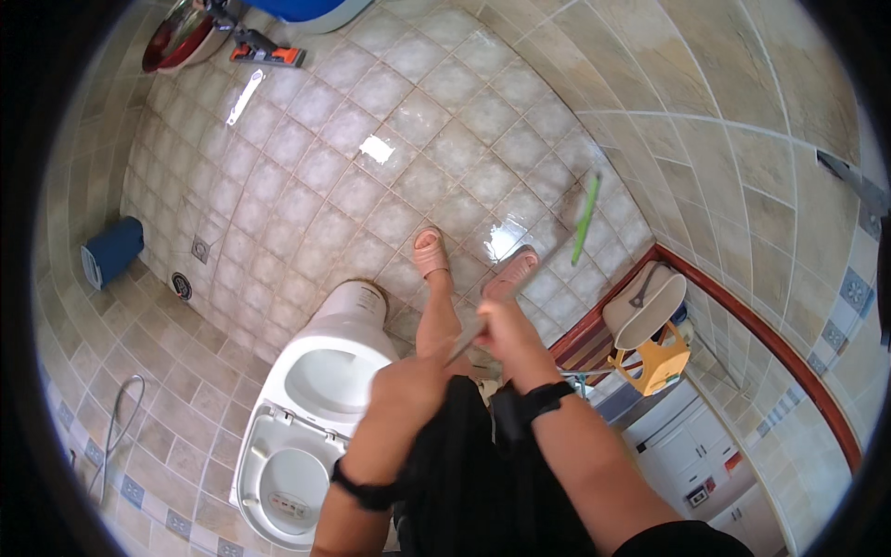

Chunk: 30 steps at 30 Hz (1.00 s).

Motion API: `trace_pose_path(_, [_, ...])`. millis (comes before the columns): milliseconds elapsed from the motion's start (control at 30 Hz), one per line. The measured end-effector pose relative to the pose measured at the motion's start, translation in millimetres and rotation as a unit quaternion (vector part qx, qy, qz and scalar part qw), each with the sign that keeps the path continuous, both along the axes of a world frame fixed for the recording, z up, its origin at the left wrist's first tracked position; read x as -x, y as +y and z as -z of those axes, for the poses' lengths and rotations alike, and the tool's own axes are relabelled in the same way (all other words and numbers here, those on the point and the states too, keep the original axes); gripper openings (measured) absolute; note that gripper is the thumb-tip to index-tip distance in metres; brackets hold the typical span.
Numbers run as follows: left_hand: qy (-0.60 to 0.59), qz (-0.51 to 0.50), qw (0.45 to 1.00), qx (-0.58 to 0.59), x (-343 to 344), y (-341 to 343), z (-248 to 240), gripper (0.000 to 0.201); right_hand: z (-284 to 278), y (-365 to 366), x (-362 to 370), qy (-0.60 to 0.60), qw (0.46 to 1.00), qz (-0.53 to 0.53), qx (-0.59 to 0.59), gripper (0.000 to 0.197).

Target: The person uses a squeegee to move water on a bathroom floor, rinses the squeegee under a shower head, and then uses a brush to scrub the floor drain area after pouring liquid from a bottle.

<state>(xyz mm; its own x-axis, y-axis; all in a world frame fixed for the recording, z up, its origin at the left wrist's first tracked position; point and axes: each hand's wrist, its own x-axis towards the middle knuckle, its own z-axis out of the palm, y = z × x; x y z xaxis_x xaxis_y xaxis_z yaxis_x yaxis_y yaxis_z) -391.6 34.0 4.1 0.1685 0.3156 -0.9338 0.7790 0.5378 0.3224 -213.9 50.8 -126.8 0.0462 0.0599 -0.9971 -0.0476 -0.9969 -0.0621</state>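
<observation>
Both my hands are closed around the pale pole of a floor squeegee (587,221), which has a long, narrow green head. My left hand (406,395) grips near the pole's upper end, close to my body. Further down the shaft, my right hand (504,330) is wrapped round it. The pole slants away to the right, and its lower part is blurred. Near the right wall, the green head rests at floor level on wet, shiny tiles. My feet, in pink slippers (429,252), stand on the tiled floor (353,200).
At my left is a white toilet (278,385) with its lid raised. A blue bin (113,252) and a hose (116,427) are further left. A red basin (181,42) and an orange-grey vacuum head (267,51) lie far off. A yellow stool (654,362) stands beyond the doorway's red-brown sill (742,306).
</observation>
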Motion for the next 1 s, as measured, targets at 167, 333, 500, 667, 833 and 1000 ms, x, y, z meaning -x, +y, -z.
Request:
trace_pose_path(167, [0.130, 0.000, 0.987, -0.095, -13, -10, 31, 0.036, 61, -17, -7, 0.057, 0.996, 0.058, 0.038, 0.018])
trace_pose_path(333, [0.217, 0.049, 0.973, -0.056, 116, -17, -53, 0.053, 19, -30, 188, 0.126, 0.989, -0.072, 0.002, 0.013])
trace_pose_path(500, [0.408, -0.013, 0.911, -0.059, 127, -31, -137, 0.059, -67, -19, 299, 0.260, 0.963, -0.057, -0.033, 0.021])
trace_pose_path(667, [0.283, -0.043, 0.941, -0.179, 93, -56, -144, 0.059, -82, -23, 207, 0.206, 0.975, 0.010, -0.084, 0.019])
trace_pose_path(833, [0.107, 0.110, 0.985, -0.083, -58, -47, -58, 0.047, -11, -64, -27, 0.092, 0.988, 0.108, -0.055, 0.011])
trace_pose_path(1000, [0.071, 0.132, 0.973, -0.175, -195, -52, -7, 0.026, 30, -97, -189, 0.043, 0.987, 0.148, 0.036, 0.009])
